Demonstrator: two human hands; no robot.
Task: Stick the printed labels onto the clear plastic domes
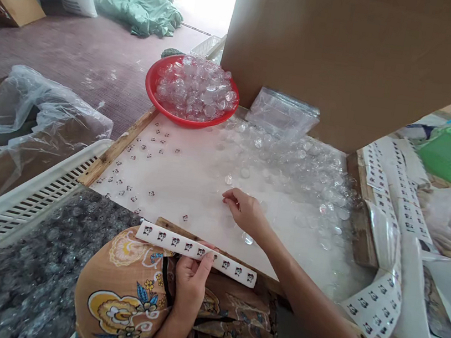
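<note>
My left hand is closed on a white strip of panda stickers, thumb on top, held level over my lap at the table's near edge. My right hand is over the white tabletop, thumb and forefinger pinched together. Whatever is between those fingertips is too small to make out. Just beyond them lies a small clear disc, and another clear disc is under my right wrist. Panda pieces are scattered over the left part of the tabletop.
A red basin heaped with clear discs stands at the back left. Many loose clear discs cover the right side. A large cardboard box rises behind. Left is a white basket of dark-printed clear pieces; right, more sticker sheets.
</note>
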